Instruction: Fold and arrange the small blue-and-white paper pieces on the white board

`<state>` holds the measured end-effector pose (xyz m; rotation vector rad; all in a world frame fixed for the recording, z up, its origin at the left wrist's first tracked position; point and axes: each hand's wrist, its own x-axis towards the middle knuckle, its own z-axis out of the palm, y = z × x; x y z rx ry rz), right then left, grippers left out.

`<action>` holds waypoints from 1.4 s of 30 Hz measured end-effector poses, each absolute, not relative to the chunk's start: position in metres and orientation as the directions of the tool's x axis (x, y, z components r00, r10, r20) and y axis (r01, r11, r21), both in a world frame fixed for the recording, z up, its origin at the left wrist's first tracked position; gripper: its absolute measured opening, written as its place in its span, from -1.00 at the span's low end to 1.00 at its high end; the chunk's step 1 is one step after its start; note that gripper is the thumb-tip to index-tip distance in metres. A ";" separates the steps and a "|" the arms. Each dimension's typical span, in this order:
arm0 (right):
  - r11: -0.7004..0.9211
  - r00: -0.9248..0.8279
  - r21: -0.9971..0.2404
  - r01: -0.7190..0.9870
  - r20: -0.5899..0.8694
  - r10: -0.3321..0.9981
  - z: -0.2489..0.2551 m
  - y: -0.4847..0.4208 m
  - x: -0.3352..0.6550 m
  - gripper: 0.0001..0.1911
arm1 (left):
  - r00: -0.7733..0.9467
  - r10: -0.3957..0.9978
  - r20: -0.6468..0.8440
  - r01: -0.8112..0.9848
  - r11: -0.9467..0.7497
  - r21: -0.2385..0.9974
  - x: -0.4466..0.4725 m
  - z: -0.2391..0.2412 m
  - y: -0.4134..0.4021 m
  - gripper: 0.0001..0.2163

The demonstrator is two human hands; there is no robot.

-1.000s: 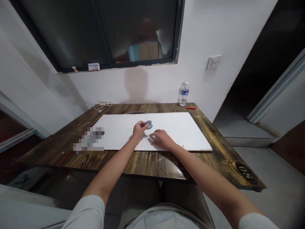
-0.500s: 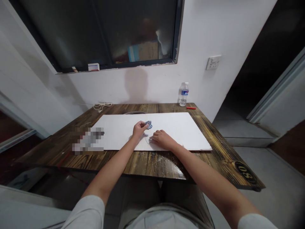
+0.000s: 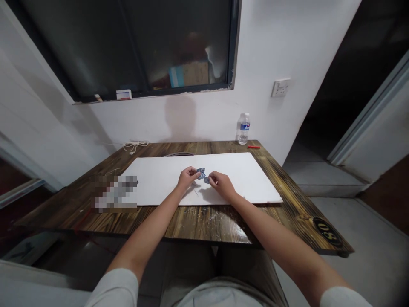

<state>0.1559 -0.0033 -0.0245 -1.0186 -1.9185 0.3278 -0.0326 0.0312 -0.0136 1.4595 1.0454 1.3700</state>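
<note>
My left hand (image 3: 187, 178) is closed, its thumb and fingers pinching a small fanned cluster of blue-patterned cards (image 3: 201, 172) above the white board (image 3: 166, 187). Close by on the right, my right hand (image 3: 222, 185) pinches one small blue-striped card (image 3: 206, 180). That card's edge is near the cluster; whether they touch I cannot tell. Both hands hover over the front middle part of the board. A faint thin mark or sliver shows on the board below them, too small to name.
The board lies on a dark wooden table (image 3: 204, 221). A water bottle (image 3: 243, 129) and red pen-like stick (image 3: 254, 147) are at the back right, a white cable (image 3: 135, 146) at the back left. A blurred-out item (image 3: 116, 194) covers the board's left end.
My right hand has lifted from the board and moved up with a small card, which earlier lay under its fingers. My left hand still holds the card cluster. The view has shifted slightly.
</note>
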 end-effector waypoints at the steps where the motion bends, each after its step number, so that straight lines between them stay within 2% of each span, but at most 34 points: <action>1: 0.589 -0.194 -0.655 0.474 0.575 0.795 -0.026 -0.001 0.158 -0.87 | 0.090 0.957 0.276 0.029 -0.280 0.960 -0.032 -0.014 0.030 -0.65; 3: 0.533 -0.128 -0.748 0.395 0.529 0.839 -0.027 0.002 0.160 -0.84 | 0.173 0.951 0.256 0.039 -0.266 0.963 -0.032 -0.015 0.028 -0.65; 7: 0.459 -0.054 -0.831 0.315 0.468 0.882 -0.027 0.002 0.160 -0.80 | 0.271 0.937 0.218 0.047 -0.239 0.970 -0.030 -0.013 0.024 -0.64; 16: 0.456 -0.018 -0.864 0.214 0.464 0.886 -0.032 0.001 0.154 -0.78 | 0.349 0.916 0.197 0.074 -0.237 0.969 -0.028 -0.008 0.019 -0.62; 21: 0.390 -0.023 -0.920 -0.031 0.390 0.920 -0.034 0.008 0.154 -0.69 | 0.321 0.921 0.221 0.019 -0.239 0.971 -0.030 -0.007 0.018 -0.63; 24: 0.348 -0.053 -0.932 -0.098 0.354 0.934 -0.033 0.011 0.154 -0.62 | 0.313 0.924 0.219 -0.007 -0.228 0.974 -0.030 -0.007 0.018 -0.63; 33: 0.277 -0.228 -0.956 -0.094 0.292 0.929 -0.040 0.013 0.150 -0.65 | 0.273 0.934 0.231 0.026 -0.248 0.968 -0.029 -0.004 0.016 -0.64; 39: 0.257 -0.177 -0.961 -0.104 0.272 0.946 -0.046 0.019 0.152 -0.63 | 0.307 0.917 0.254 0.037 -0.278 0.960 -0.026 -0.007 0.016 -0.64; 42: 0.244 -0.135 -0.965 -0.095 0.255 0.958 -0.045 0.019 0.152 -0.62 | 0.283 0.914 0.290 0.096 -0.328 0.940 -0.025 -0.010 0.018 -0.65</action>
